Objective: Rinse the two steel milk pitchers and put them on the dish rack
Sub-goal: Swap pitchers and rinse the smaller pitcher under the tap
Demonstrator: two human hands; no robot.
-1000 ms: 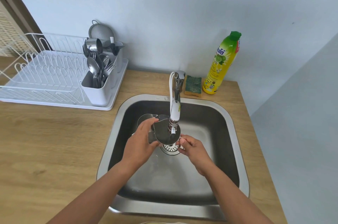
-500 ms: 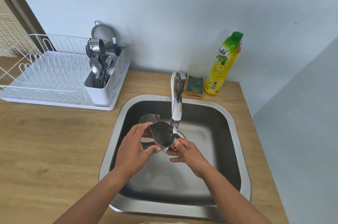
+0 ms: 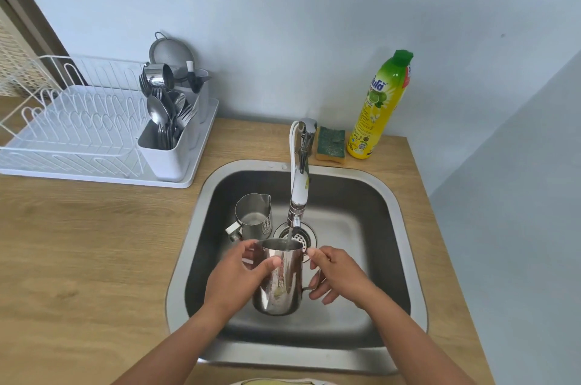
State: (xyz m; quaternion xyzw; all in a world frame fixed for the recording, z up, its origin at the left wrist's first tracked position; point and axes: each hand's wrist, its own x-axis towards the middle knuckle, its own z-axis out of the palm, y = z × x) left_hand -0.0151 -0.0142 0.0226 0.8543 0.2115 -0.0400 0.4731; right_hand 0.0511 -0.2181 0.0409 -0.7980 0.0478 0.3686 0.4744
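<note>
Left hand (image 3: 239, 279) gripping the held pitcher (image 3: 279, 284) round its body, right hand (image 3: 338, 274) pinching its handle. It's standing upright under the faucet (image 3: 297, 196). Second pitcher (image 3: 253, 214) sitting in the sink (image 3: 355, 192) – dish rack (image 3: 72, 123) lying well left, left hand nearer.

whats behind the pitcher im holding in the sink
Behind the held pitcher, the second pitcher stands upright on the sink floor, left of the faucet spout. The drain strainer shows only in part; the held pitcher's rim covers its near edge.

Left edge crops the dish rack (image 3: 72, 130); the right hand (image 3: 341, 274) partly hides the held pitcher's (image 3: 279, 287) handle.
</note>
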